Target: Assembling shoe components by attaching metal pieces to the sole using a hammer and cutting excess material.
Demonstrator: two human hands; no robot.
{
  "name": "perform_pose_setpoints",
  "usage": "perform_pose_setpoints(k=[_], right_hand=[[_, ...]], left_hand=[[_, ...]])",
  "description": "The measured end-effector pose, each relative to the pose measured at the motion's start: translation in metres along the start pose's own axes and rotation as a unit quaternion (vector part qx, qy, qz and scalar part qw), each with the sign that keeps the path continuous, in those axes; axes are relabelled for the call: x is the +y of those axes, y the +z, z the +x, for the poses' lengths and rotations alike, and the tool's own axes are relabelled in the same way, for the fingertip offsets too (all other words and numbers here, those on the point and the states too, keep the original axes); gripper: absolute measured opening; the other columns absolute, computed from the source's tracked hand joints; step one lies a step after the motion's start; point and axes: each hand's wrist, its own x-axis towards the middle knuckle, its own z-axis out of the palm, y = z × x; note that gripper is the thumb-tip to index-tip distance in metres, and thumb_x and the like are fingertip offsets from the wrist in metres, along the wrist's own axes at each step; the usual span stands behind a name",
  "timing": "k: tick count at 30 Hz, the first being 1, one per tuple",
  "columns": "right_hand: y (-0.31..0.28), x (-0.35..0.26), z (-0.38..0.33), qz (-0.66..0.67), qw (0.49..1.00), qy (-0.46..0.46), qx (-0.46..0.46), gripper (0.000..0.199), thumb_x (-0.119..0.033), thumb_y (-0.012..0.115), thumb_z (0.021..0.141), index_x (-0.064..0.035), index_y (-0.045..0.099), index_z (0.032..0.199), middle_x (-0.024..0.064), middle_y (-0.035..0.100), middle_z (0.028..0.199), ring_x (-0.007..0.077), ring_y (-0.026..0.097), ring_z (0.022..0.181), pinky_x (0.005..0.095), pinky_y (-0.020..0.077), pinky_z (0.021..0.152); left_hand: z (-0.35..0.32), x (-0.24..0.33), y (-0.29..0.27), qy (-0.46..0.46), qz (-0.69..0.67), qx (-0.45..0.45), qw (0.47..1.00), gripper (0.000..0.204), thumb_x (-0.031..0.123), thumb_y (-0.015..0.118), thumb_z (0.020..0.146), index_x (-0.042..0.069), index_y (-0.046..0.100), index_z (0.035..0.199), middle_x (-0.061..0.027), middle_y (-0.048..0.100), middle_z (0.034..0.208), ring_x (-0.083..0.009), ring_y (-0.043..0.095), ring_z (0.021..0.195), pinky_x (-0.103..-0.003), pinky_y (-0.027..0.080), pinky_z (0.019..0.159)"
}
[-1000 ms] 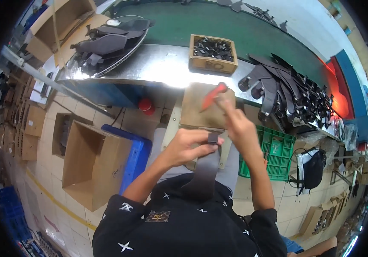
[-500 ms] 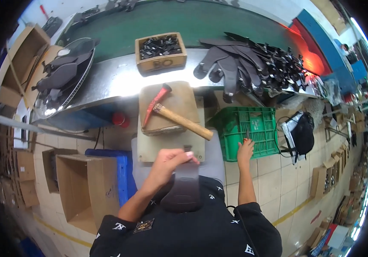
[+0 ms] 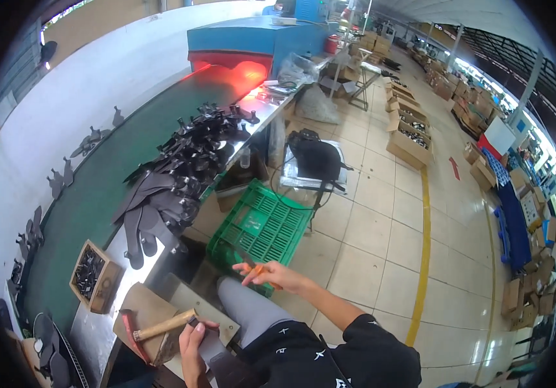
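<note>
My left hand (image 3: 195, 343) is closed on a dark brown flat strap piece (image 3: 231, 367) with a small black clip at its narrow end; its broad part lies across my lap. My right hand (image 3: 273, 276) grips orange-handled scissors (image 3: 247, 260), their dark blades over the near edge of a green plastic crate (image 3: 258, 216). A hammer with a red head and wooden handle (image 3: 165, 324) lies on a brown block (image 3: 142, 301), its handle end close to my left fingers.
A wooden box of small black clips (image 3: 106, 284) stands on the metal ledge of a green conveyor belt (image 3: 106, 187). Dark strap pieces (image 3: 161, 200) are heaped beyond it. A black bag (image 3: 313, 155) sits past the crate. Further right run a yellow floor line (image 3: 423, 258) and cardboard boxes (image 3: 410, 132).
My view has swung to the right. My right hand has lifted from the green crate, and the scissors now show clearly in it. My left hand still holds the strap piece.
</note>
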Motion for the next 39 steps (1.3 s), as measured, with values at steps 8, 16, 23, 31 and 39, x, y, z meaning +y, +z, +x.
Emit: perform_pose_setpoints(k=[8,16,23,31,39], right_hand=[[0.058,-0.109,-0.018,-0.429,0.875,-0.092,-0.204,0.007,-0.001,0.062,0.072,-0.0024,0.057,0.077,0.0184,0.052,0.129,0.0374,0.052,0.118,0.0482,0.0368,0.104],[0.134,-0.154,0.008,-0.637,0.684,-0.117,-0.337,0.028,-0.003,0.059,0.076,-0.0015,0.056,0.104,0.0142,0.049,0.129,0.0353,0.05,0.123,0.0592,0.0243,0.114],[0.153,-0.165,0.009,-0.676,0.637,-0.098,-0.357,0.039,-0.006,0.061,0.079,0.0018,0.055,0.116,0.0145,0.05,0.124,0.0335,0.051,0.121,0.0583,0.0289,0.113],[0.149,-0.171,0.001,-0.698,0.624,-0.097,-0.338,0.04,-0.005,0.061,0.079,0.0028,0.054,0.118,0.0154,0.048,0.127,0.0345,0.049,0.123,0.058,0.0291,0.113],[0.148,-0.169,0.0,-0.674,0.651,-0.085,-0.337,0.041,-0.004,0.061,0.079,0.0028,0.053,0.119,0.0155,0.047,0.126,0.0355,0.049,0.122,0.0561,0.0314,0.112]], left_hand=[[-0.005,0.019,0.003,0.083,0.099,-0.148,0.981,0.037,0.032,0.045,0.101,0.0,0.066,0.103,-0.0118,0.065,0.099,-0.021,0.059,0.097,-0.032,0.043,0.089],[-0.053,0.025,-0.013,0.122,0.064,-0.075,0.988,0.035,0.029,0.044,0.102,-0.001,0.061,0.099,-0.0127,0.065,0.097,-0.0233,0.06,0.095,-0.034,0.045,0.088],[-0.051,0.021,-0.02,0.126,0.06,-0.081,0.987,0.035,0.027,0.043,0.101,-0.002,0.062,0.1,-0.0131,0.066,0.097,-0.0232,0.061,0.097,-0.034,0.045,0.089],[-0.045,0.017,-0.015,0.143,0.033,-0.111,0.983,0.038,0.031,0.041,0.103,-0.002,0.061,0.1,-0.0149,0.064,0.097,-0.0242,0.058,0.094,-0.034,0.042,0.086],[-0.047,0.015,-0.012,0.133,0.036,-0.1,0.985,0.038,0.031,0.042,0.103,-0.002,0.059,0.101,-0.0139,0.063,0.095,-0.022,0.058,0.092,-0.033,0.043,0.084]])
